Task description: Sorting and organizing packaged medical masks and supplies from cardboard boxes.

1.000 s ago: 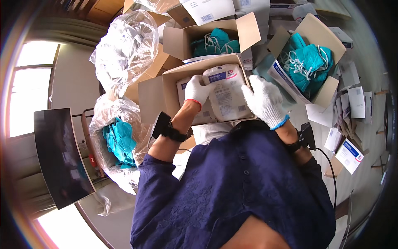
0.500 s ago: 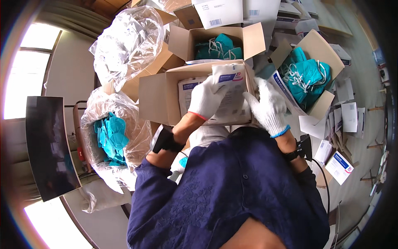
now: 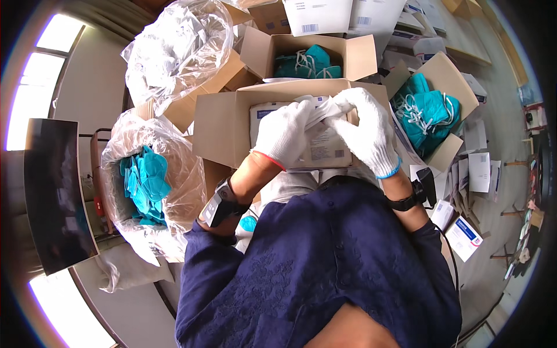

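Observation:
Both my hands wear white knit gloves and meet over an open cardboard box (image 3: 217, 130) in front of me. My left hand (image 3: 284, 132) is closed on a thin white plastic packet (image 3: 318, 116), crumpled where it passes between the gloves. From the other side, my right hand (image 3: 368, 130) pinches the same packet between thumb and fingers. Beneath them lie flat printed packets (image 3: 328, 148) inside the box. My fingers cover much of the held packet, so its contents cannot be made out.
Beyond the box stands a carton (image 3: 255, 55) of teal masks; another mask carton (image 3: 449, 75) tilts at the right. To the left are a plastic-lined bin (image 3: 188, 200) of teal masks and a clear bag (image 3: 223, 35) of white wrappers. Printed boxes (image 3: 464, 239) lie at the right.
My right hand has moved left and up from the box's right side and taken hold of the packet. The packet's printed face has turned out of sight. The whole view has shifted slightly.

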